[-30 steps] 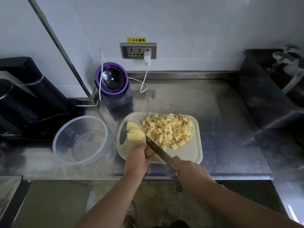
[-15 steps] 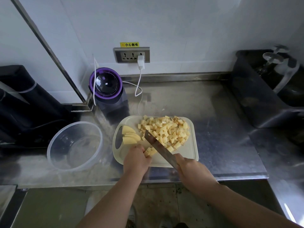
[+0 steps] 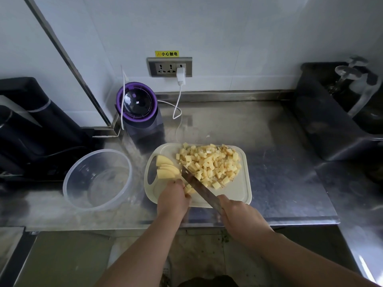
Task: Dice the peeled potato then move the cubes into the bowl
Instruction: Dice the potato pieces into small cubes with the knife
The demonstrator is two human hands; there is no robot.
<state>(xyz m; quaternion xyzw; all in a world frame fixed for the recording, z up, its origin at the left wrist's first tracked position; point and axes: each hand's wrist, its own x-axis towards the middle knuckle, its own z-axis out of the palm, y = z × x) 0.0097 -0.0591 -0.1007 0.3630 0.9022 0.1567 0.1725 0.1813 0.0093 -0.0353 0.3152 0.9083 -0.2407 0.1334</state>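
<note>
Fingers of the left hand curl down on potato pieces at the near side of the one cutting board. The right hand grips the one knife. Uncut slices lie left, the cubes far right. One empty bowl stands left on the table, beyond it a purple appliance.

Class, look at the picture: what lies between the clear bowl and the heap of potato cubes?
In the head view, a strip of steel counter, then uncut potato slices on the left end of the cutting board.
</note>
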